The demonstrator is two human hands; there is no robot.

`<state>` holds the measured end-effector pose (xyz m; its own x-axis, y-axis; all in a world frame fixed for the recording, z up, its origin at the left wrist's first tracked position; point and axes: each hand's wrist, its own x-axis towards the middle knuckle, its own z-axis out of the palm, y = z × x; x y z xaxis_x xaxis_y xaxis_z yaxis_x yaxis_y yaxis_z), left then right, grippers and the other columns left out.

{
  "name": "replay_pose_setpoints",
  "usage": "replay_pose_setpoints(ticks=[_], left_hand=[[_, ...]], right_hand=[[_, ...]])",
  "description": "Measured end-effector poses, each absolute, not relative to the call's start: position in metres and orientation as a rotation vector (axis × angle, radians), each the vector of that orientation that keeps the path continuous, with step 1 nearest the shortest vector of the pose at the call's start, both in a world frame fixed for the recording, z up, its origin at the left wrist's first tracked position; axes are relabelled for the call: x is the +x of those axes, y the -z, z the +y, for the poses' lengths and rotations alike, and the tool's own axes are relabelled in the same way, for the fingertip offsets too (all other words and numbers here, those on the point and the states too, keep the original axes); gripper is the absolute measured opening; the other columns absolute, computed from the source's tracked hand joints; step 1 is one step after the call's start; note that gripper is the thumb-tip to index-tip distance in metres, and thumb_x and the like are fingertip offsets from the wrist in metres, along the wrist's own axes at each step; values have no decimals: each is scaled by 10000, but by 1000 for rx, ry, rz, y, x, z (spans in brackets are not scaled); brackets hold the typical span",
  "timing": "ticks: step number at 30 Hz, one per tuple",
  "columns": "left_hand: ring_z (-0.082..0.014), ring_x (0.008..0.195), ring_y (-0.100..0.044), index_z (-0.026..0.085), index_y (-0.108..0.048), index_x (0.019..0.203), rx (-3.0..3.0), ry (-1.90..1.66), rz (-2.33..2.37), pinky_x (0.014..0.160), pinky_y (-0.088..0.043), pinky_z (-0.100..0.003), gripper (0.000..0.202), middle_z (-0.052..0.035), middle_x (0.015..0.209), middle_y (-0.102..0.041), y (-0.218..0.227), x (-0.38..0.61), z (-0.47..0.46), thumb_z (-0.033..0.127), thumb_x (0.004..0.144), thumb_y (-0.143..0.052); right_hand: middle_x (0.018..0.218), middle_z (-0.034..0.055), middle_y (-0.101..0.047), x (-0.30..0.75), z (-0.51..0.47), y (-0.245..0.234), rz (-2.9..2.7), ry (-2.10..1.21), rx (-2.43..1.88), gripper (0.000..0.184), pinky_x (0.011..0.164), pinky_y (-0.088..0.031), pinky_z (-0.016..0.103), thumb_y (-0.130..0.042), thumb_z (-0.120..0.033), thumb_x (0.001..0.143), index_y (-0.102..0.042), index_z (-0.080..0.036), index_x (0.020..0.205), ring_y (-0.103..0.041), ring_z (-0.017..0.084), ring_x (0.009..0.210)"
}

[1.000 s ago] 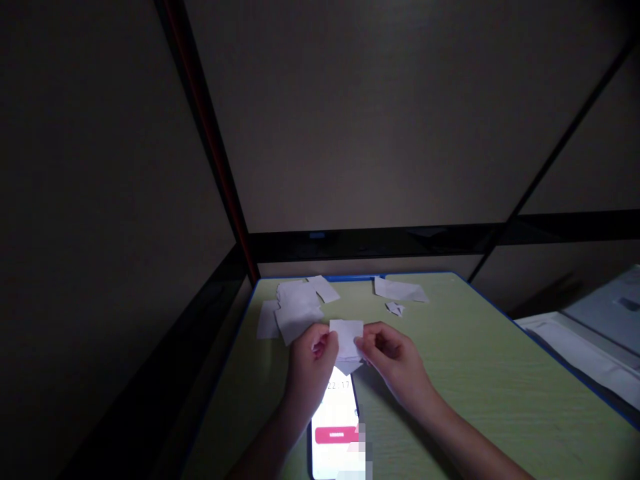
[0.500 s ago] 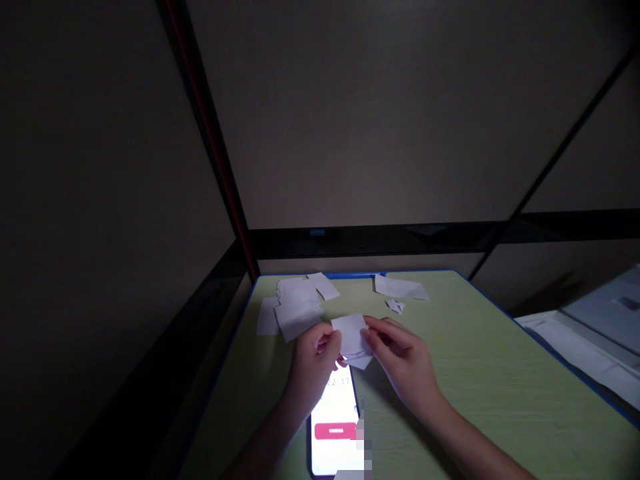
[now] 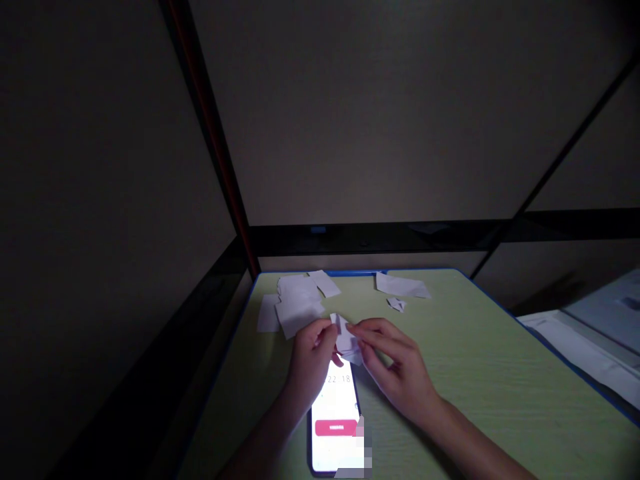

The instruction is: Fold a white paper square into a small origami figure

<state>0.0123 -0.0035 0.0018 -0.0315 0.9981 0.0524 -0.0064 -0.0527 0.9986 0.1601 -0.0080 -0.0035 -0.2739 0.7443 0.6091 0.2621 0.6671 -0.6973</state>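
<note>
Green tabletop, pinched left-hand grip on paper

The phone glares white (its digits are legible), blocky pixels covering its lower right edge; far beyond it, the wall is dim.

A small white sheet of paper, folded into layers, is held tilted at the far end of the lit smartphone, overlapping that end in view. Its upper layer bends, with a shaded band near the upper left corner. Along the edge nearest the smartphone the layers part, a pointed flap showing beneath.
</note>
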Motion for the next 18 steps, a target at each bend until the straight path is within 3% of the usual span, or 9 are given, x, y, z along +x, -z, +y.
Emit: replay_pose_setpoints(ticks=[4, 10, 13, 18], left_hand=[[-102, 482, -498, 137, -541, 674, 1164, -1274, 1159, 404, -424, -187, 257, 24, 561, -495, -3, 13, -4, 380, 752, -508], [-97, 562, -504, 123, -551, 664, 1219, -1233, 1058, 502, -410, -178, 232, 12, 597, -518, -1, 11, -1, 346, 721, -585], [-97, 536, -488, 137, -525, 648, 1175, -1230, 1084, 482, -392, -180, 255, 27, 572, -490, 1, 10, 0, 375, 726, -573], [-80, 486, -414, 156, -462, 578, 1248, -1297, 1165, 443, -319, -170, 271, 57, 512, -413, 0, 10, -1, 348, 744, -557]], right_hand=[[959, 76, -574, 160, -8, 4, -1870, -555, -822, 364, 704, -483, 337, -516, -108, 794, -621, -276, 1099, -557, 203, 873], [980, 82, -564, 159, -12, -1, -1898, -573, -835, 343, 704, -474, 338, -508, -127, 789, -635, -271, 1074, -544, 214, 885], [988, 82, -574, 159, -12, -4, -1833, -626, -839, 270, 744, -460, 347, -511, -164, 804, -636, -243, 1029, -540, 219, 911], [735, 31, -577, 160, -7, -3, -1621, -927, -1023, 141, 575, -423, 267, -525, -293, 825, -594, -180, 873, -527, 161, 671]])
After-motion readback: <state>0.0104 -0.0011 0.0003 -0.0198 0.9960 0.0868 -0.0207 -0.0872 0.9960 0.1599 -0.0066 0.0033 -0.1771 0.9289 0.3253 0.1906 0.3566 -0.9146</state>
